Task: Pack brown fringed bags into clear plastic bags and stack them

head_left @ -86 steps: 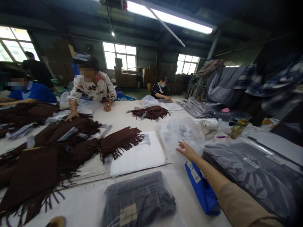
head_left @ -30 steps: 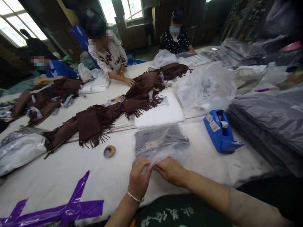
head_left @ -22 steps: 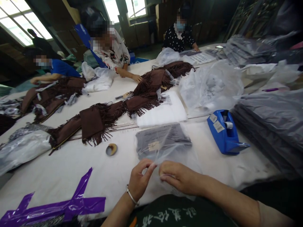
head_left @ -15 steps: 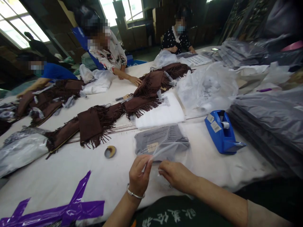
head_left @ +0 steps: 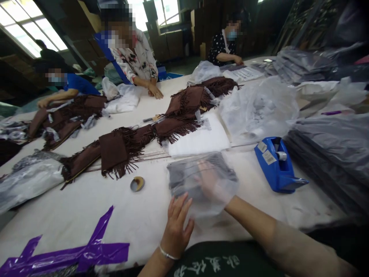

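Note:
A clear plastic bag (head_left: 184,181) with a folded dark grey garment lies on the white table (head_left: 86,200) in front of me. My right hand (head_left: 211,182) is pushed inside a thin plastic bag, fingers spread flat over the packed garment. My left hand (head_left: 177,227), with a silver bracelet on the wrist, lies flat and open on the table, its fingertips touching the bag's near edge.
A blue tape dispenser (head_left: 276,165) stands to the right, beside a stack of grey bagged garments (head_left: 334,154). Brown fringed garments (head_left: 121,144) stretch across the middle. A small tape roll (head_left: 137,184), purple tape strips (head_left: 72,254) and white sheets (head_left: 201,138) lie nearby. Other people work at the far side.
Both hands were pinching the bag's opening near the table edge. Now my right hand has slid inside the bag, and my left hand has opened flat.

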Available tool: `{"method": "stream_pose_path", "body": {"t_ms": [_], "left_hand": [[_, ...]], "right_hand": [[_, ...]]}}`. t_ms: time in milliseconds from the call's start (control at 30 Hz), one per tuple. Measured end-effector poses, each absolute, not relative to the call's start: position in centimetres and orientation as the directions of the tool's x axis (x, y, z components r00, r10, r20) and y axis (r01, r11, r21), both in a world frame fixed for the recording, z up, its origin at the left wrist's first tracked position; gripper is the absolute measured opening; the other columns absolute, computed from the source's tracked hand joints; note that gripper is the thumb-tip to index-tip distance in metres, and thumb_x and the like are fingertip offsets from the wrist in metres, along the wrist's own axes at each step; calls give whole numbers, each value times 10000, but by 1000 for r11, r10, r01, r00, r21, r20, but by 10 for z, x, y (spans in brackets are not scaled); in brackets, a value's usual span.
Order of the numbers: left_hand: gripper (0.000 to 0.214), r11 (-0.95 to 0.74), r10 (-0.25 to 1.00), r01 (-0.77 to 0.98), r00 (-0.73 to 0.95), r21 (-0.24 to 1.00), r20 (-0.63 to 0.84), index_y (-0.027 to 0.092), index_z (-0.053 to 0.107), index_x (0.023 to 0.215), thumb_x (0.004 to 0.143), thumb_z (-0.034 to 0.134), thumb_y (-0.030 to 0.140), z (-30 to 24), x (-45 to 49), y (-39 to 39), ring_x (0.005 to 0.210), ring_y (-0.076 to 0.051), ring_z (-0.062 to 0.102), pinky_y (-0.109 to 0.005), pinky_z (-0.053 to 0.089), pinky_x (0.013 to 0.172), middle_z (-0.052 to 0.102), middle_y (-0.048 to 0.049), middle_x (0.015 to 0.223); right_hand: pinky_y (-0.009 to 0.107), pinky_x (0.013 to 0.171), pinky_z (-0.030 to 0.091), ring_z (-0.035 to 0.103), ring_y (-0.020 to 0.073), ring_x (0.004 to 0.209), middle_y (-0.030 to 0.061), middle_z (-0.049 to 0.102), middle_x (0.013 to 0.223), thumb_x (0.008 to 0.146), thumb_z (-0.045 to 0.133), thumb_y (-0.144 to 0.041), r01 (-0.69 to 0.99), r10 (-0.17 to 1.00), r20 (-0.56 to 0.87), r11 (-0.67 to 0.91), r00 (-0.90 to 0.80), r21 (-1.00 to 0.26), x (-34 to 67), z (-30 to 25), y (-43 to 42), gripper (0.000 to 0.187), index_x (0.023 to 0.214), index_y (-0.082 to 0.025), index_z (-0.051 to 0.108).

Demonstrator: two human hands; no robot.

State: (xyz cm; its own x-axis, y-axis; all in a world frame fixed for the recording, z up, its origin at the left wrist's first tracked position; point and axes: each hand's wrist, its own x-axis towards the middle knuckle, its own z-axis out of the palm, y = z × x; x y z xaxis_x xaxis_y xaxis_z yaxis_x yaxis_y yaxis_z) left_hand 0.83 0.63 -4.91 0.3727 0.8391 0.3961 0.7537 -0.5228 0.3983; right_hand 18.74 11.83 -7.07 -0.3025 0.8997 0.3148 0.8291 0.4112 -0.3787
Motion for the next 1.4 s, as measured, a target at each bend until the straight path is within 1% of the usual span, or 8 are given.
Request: {"method": "stream_pose_path", "body": {"t_ms": [133,267,433,667,933,1067,1233,1400], "left_hand": [[635,-411,909,834,346,367,232,187,218,1411,830,443,64,-70,-11,-17,1360,-265,246,-548,248,1095,272,-145,1468],[736,-400,917,864,381,305,123,171,120,1439,794,467,102,-78,-20,-26,1371,-290,210,-590,167,1103,263,-156,1472],[873,-387,918,883,342,264,200,215,63,1448,660,273,-95,-86,-28,-30,1373,-231,218,-554,188,1111,256,-102,1484],[871,-486,870,859,493,158,-4,242,153,1436,649,253,-119,-92,-32,-19,1374,-193,213,-505,116,1133,241,-52,1489],[1014,-519,790,839,545,166,-281,322,151,1426,507,382,-38,-68,-44,-1,1396,-250,94,-584,108,1099,76,7,1518],[1004,-517,764,819,573,248,-297,338,173,1421,508,393,-17,-65,-49,-2,1395,-253,94,-583,129,1100,68,19,1517],[968,-549,690,751,655,365,-309,351,202,1413,537,402,-7,-55,-51,6,1392,-264,96,-566,159,1101,42,25,1514],[844,-548,619,728,684,413,-385,341,233,1405,658,592,178,-36,-70,12,1380,-294,156,-587,103,1096,141,-23,1509]], "right_hand": [[605,1022,239,173,416,1334,131,313,1458,781,577,-520,801,868,220,496,-445,-336,199,-87,95,738,1398,-215,311],[606,1029,199,178,409,1337,76,382,1432,865,494,-405,798,868,204,496,-453,-342,191,-92,95,543,1372,-255,366],[622,1015,220,192,428,1330,145,341,1442,823,549,-398,833,865,254,491,-432,-256,218,-93,62,619,1376,-191,362],[448,915,425,508,293,1124,155,570,1212,881,465,-332,880,883,70,469,-465,-73,316,-97,-22,386,1213,-143,524],[352,518,434,643,279,604,99,670,655,918,354,-388,994,950,-293,111,-112,-20,334,-54,-9,342,953,-182,625],[358,573,459,637,247,618,77,665,659,897,368,-473,973,946,-262,146,-191,-180,348,-32,1,406,713,-218,624],[408,1031,348,483,226,1202,61,561,1275,842,536,-407,608,748,-76,470,-659,-640,352,-36,35,402,1230,-300,542],[477,1099,218,317,265,1326,78,387,1425,713,675,-441,568,652,-182,449,-736,-690,374,-56,57,750,1378,-298,357]]}}
